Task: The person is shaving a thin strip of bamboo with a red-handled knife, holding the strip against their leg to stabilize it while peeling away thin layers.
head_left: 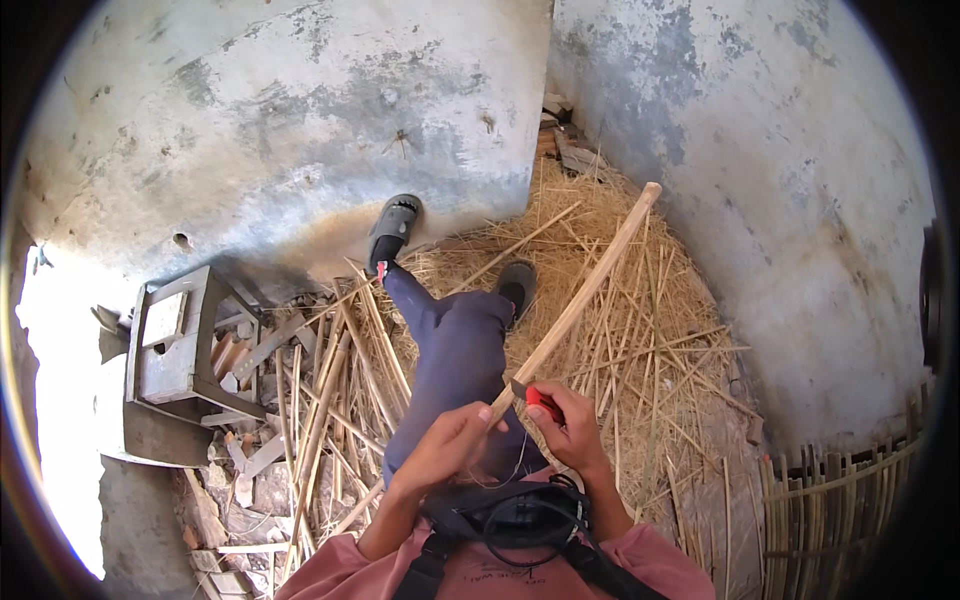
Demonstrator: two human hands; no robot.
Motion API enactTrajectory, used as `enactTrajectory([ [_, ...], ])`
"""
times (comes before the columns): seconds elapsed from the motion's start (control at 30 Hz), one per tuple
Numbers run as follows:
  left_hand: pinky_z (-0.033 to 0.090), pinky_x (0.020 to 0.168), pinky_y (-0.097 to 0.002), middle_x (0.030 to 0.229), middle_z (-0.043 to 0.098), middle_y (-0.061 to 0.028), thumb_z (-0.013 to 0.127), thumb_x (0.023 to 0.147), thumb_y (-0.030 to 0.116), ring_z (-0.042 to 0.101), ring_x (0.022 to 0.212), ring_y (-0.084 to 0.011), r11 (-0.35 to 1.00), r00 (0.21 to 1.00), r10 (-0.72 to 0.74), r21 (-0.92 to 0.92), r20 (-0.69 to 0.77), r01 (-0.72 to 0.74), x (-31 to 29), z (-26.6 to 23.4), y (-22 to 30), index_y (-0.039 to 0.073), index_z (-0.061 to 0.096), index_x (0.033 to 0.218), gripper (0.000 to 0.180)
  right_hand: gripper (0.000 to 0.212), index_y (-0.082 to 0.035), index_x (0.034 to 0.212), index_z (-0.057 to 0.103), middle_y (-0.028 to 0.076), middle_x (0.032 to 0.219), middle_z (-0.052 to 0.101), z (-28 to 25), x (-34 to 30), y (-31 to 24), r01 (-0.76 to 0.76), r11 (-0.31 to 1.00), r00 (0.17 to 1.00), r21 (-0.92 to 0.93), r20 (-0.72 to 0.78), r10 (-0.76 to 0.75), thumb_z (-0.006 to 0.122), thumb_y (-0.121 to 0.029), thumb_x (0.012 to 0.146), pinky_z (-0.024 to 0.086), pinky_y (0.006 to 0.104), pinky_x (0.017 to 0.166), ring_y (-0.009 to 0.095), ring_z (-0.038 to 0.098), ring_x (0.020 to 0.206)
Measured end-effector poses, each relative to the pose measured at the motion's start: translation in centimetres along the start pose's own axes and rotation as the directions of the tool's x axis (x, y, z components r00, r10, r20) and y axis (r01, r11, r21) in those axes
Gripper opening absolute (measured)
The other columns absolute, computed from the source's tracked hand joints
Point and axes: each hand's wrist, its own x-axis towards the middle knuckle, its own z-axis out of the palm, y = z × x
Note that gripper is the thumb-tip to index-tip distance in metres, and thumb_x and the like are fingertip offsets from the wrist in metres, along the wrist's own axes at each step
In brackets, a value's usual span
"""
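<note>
Now my left fingers (478, 418) are gripping the near end of the long wooden pole (590, 290), seemingly steadying it; my right fingers (574, 404) are clasping a red-handled knife (543, 402), its blade meeting the wood; the pole's slanting out over straw (588, 197).

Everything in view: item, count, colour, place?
Stick: one, tan, centre
Knife: one, red handle, at stick
Strips: many, tan, both sides
Straw: uncountable, pale gold, centre-right
Cabinet: one, grey, left
Rubble: many, brown and grey, around cabinet
Slatted panel: one, tan, lower right
Walls: two, white and grey, ahead and right
Straps: two, black, bottom
Shoes: two, dark grey, upper centre
Trousers: one pair, bluish, centre
Shirt: one, pink, bottom
Left hand: one, holding stick
Right hand: one, holding knife
</note>
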Motion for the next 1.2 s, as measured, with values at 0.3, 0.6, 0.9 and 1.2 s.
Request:
enactTrajectory([
  [0.3, 0.038, 0.053, -0.0206, 0.076, 0.053, 0.0045, 0.047, 0.116, 0.030, 0.049, 0.060, -0.0030, 0.995, 0.997, 0.077, 0.071, 0.002, -0.077, 0.1, -0.8, 0.9, 0.007, 0.061, 0.114, 0.027, 0.031, 0.002, 0.122, 0.069, 0.020, 0.102, 0.074, -0.4, 0.3, 0.8, -0.038, 0.998, 0.999, -0.043, 0.012, 0.038, 0.074, -0.017, 0.097, 0.059, 0.0371, 0.078, 0.033, 0.076, 0.088],
  [0.6, 0.048, 0.075, -0.0265, 0.087, 0.067, -0.0005, 0.062, 0.110, 0.024, 0.056, 0.086, -0.0067, 0.975, 0.987, 0.114, 0.201, -0.115, -0.090, 0.0, -1.2, 0.7, 0.000, 0.069, 0.123, 0.028, 0.029, 0.001, 0.118, 0.070, 0.018, 0.098, 0.073, 0.9, 2.3, 0.2, 0.045, 0.996, 0.999, -0.077, 0.031, -0.042, 0.074, -0.021, 0.099, 0.058, 0.0367, 0.074, 0.030, 0.075, 0.083],
  [0.9, 0.051, 0.068, -0.0367, 0.081, 0.068, -0.0195, 0.069, 0.104, 0.022, 0.066, 0.069, -0.0292, 0.847, 0.911, 0.383, 0.452, -0.151, -0.281, 1.5, -0.4, 2.8, -0.001, 0.069, 0.120, 0.028, 0.030, 0.001, 0.115, 0.071, 0.017, 0.095, 0.073, 0.0, 3.2, -0.4, 0.157, 0.976, 0.986, -0.150, -0.025, -0.163, 0.077, -0.021, 0.097, 0.057, 0.0355, 0.069, 0.030, 0.073, 0.079],
  [1.2, 0.053, 0.070, -0.0348, 0.090, 0.073, -0.0172, 0.080, 0.095, 0.017, 0.071, 0.076, -0.0249, 0.776, 0.860, 0.468, 0.560, -0.204, -0.290, 1.5, -0.2, 3.8, -0.003, 0.070, 0.116, 0.031, 0.033, -0.004, 0.120, 0.074, 0.011, 0.089, 0.071, 0.6, 3.5, -0.1, 0.262, 0.927, 0.965, -0.268, 0.053, -0.258, 0.080, -0.019, 0.092, 0.054, 0.0363, 0.058, 0.026, 0.072, 0.069],
])
